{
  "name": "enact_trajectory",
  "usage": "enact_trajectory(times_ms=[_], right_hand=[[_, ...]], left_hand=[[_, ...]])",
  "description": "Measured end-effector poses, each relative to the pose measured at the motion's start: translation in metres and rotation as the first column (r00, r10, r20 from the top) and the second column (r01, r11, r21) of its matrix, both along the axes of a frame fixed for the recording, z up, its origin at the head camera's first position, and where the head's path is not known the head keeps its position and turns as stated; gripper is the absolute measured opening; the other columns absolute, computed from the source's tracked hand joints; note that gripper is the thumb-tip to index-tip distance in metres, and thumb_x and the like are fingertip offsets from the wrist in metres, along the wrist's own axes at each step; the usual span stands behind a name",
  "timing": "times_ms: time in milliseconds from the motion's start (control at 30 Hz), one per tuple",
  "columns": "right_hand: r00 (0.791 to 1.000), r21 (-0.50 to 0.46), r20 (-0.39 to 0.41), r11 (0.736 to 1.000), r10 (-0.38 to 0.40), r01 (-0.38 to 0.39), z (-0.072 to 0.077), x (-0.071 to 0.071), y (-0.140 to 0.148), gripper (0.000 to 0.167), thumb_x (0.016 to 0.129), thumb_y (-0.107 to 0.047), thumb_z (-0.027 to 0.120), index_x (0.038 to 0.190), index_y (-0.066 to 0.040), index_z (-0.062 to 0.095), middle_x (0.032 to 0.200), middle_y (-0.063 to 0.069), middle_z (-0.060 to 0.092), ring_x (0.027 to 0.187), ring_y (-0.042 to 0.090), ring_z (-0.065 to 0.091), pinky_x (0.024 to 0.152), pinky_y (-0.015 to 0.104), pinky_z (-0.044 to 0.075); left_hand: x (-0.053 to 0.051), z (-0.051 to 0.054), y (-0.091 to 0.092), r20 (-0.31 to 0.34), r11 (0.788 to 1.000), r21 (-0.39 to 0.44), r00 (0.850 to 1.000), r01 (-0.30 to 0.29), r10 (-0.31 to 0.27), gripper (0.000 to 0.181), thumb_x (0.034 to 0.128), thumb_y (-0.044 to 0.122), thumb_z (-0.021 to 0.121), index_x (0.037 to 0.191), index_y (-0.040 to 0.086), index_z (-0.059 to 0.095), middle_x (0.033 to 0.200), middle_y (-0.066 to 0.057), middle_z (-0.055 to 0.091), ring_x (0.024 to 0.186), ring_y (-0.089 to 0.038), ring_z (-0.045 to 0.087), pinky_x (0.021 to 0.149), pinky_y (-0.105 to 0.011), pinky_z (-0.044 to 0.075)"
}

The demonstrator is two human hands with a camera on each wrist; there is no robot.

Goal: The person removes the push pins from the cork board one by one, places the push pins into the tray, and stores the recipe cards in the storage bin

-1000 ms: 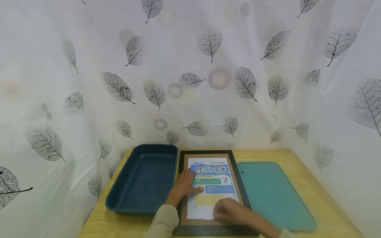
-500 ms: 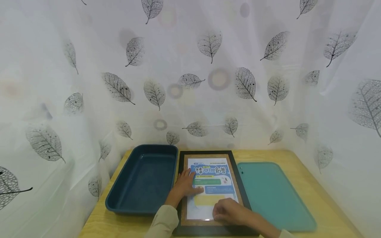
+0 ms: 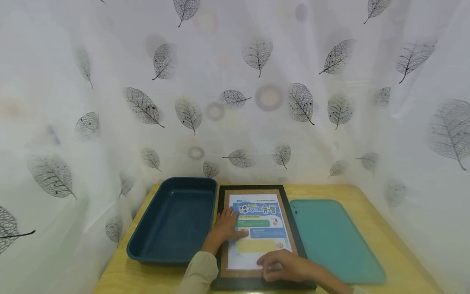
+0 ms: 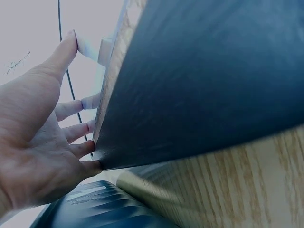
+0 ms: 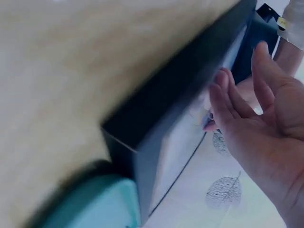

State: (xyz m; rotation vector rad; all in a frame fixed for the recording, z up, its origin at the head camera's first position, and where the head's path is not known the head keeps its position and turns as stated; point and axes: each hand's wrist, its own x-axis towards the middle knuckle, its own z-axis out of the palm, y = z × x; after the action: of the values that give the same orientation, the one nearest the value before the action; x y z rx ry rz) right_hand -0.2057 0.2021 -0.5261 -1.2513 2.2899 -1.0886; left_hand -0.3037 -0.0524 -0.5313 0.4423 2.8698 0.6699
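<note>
A black picture frame (image 3: 235,283) with a brown inner border lies flat on the table. Inside it is a printed sheet (image 3: 257,246) in blue, white and yellow with large characters at the top. My left hand (image 3: 225,228) rests on the left part of the sheet, fingers spread. In the left wrist view its fingertips touch the face beside the frame's dark side (image 4: 199,85). My right hand (image 3: 284,265) is at the sheet's lower right, index finger reaching to the bottom edge and thumb apart. From the right wrist view, its fingertips are at the frame's face, and they hold nothing visible.
A dark blue deep tray (image 3: 176,224) stands left of the frame. To the right lies a flat teal board (image 3: 338,241) with a small hole near its corner. The wooden table (image 3: 396,261) is backed by a white curtain (image 3: 235,130) with leaf prints.
My right hand has loosened from a closed fist-like shape, its index finger now reaching out and thumb apart. It has shifted slightly down and left. The left hand keeps its place on the sheet.
</note>
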Motion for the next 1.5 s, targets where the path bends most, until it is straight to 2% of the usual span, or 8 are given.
enact_trajectory(times_ms=[100, 367, 633, 833, 1033, 1200, 1333, 1500], right_hand=[[1.0, -0.02, -0.007, 0.999, -0.026, 0.026, -0.001, 0.003, 0.002, 0.002, 0.096, -0.016, 0.074, 0.096, -0.017, 0.073, 0.125, 0.011, 0.073, 0.12, 0.024, 0.068, 0.097, 0.033, 0.058], [0.996, -0.027, 0.051, 0.997, -0.074, 0.075, -0.006, 0.001, 0.003, 0.002, 0.097, -0.017, 0.073, 0.097, -0.018, 0.075, 0.123, 0.007, 0.074, 0.117, 0.016, 0.068, 0.096, 0.031, 0.058], [0.996, -0.083, 0.029, 0.993, -0.079, 0.081, -0.007, -0.007, 0.002, 0.007, 0.096, -0.018, 0.074, 0.1, -0.013, 0.076, 0.113, 0.005, 0.077, 0.107, 0.01, 0.071, 0.092, 0.029, 0.06], [0.986, -0.041, 0.095, 0.989, -0.134, 0.139, -0.004, -0.01, 0.001, 0.01, 0.096, -0.022, 0.074, 0.101, -0.014, 0.077, 0.106, -0.003, 0.077, 0.101, 0.003, 0.069, 0.091, 0.025, 0.059], [0.98, 0.009, 0.039, 0.981, -0.193, 0.193, -0.004, -0.016, 0.002, 0.004, 0.097, -0.021, 0.074, 0.095, -0.018, 0.076, 0.09, -0.015, 0.074, 0.085, -0.001, 0.066, 0.081, 0.023, 0.058], [0.968, -0.005, 0.047, 0.969, -0.246, 0.246, -0.006, -0.023, 0.006, 0.002, 0.095, -0.014, 0.075, 0.096, -0.015, 0.076, 0.087, -0.012, 0.074, 0.08, 0.0, 0.067, 0.076, 0.022, 0.059], [0.958, 0.0, 0.036, 0.959, -0.283, 0.284, -0.008, -0.03, 0.012, 0.007, 0.096, -0.017, 0.074, 0.1, -0.011, 0.077, 0.088, -0.011, 0.074, 0.079, 0.001, 0.068, 0.074, 0.022, 0.059], [0.938, 0.04, 0.054, 0.939, -0.343, 0.341, -0.009, -0.04, 0.019, 0.01, 0.097, -0.021, 0.074, 0.103, -0.014, 0.077, 0.092, -0.01, 0.075, 0.082, 0.003, 0.069, 0.075, 0.022, 0.059]], left_hand=[[-0.002, 0.0, -0.001, 0.0, 1.0, -0.001, 1.0, 0.004, -0.004, 0.091, 0.0867, 0.052, 0.081, 0.155, 0.004, 0.045, 0.166, -0.024, 0.03, 0.155, -0.044, 0.024, 0.126, -0.061, 0.02], [-0.003, -0.004, 0.0, 0.013, 1.0, -0.003, 1.0, 0.003, -0.003, 0.092, 0.0865, 0.055, 0.08, 0.156, 0.005, 0.044, 0.166, -0.022, 0.03, 0.155, -0.042, 0.024, 0.126, -0.06, 0.019], [-0.004, 0.003, 0.003, 0.013, 1.0, -0.002, 1.0, 0.002, -0.001, 0.091, 0.0873, 0.054, 0.079, 0.156, 0.005, 0.044, 0.167, -0.023, 0.029, 0.155, -0.043, 0.023, 0.127, -0.061, 0.017], [-0.004, 0.003, 0.004, 0.013, 1.0, -0.007, 1.0, 0.003, -0.003, 0.091, 0.0871, 0.053, 0.08, 0.156, 0.005, 0.044, 0.166, -0.022, 0.03, 0.155, -0.043, 0.023, 0.127, -0.061, 0.017], [-0.005, -0.003, 0.001, 0.002, 1.0, -0.012, 1.0, -0.005, 0.005, 0.092, 0.0868, 0.056, 0.079, 0.156, 0.006, 0.044, 0.166, -0.022, 0.03, 0.155, -0.042, 0.024, 0.126, -0.06, 0.018], [-0.004, -0.005, -0.001, 0.007, 1.0, -0.013, 1.0, -0.005, 0.005, 0.092, 0.0866, 0.057, 0.079, 0.156, 0.006, 0.045, 0.167, -0.022, 0.03, 0.155, -0.042, 0.023, 0.126, -0.061, 0.018], [-0.003, -0.004, -0.002, 0.003, 1.0, -0.014, 1.0, -0.001, 0.001, 0.091, 0.0867, 0.056, 0.079, 0.155, 0.006, 0.045, 0.166, -0.022, 0.03, 0.155, -0.042, 0.024, 0.126, -0.061, 0.019], [-0.002, -0.003, -0.003, -0.012, 1.0, -0.015, 1.0, 0.004, -0.004, 0.091, 0.0865, 0.055, 0.079, 0.154, 0.005, 0.046, 0.166, -0.022, 0.032, 0.154, -0.042, 0.026, 0.126, -0.062, 0.02]])
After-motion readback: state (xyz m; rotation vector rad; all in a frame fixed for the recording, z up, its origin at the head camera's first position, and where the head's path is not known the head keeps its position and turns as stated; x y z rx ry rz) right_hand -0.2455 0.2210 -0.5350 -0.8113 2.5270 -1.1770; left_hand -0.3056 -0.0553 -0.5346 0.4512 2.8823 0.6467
